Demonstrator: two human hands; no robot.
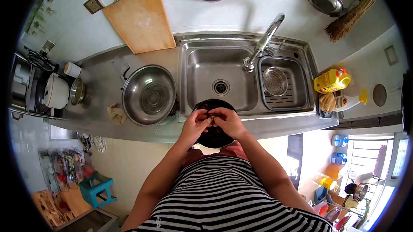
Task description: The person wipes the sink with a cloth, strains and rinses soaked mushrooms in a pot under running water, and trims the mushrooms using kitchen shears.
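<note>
My left hand [195,124] and my right hand [229,123] meet over a dark round bowl [215,140] at the near edge of the sink. Fingertips and thumbs of both hands are pinched together around a small brownish piece [211,118], too small to name. Dark contents fill the bowl, but their kind is hard to make out. The bowl sits close against my body, partly covered by my hands.
Before me is a steel sink [202,103] with a faucet [269,34] and a drain basket [275,81] at right. A large steel basin [133,96] stands left; a cutting board [140,21] leans behind it. Yellow bottles [329,81] are at right.
</note>
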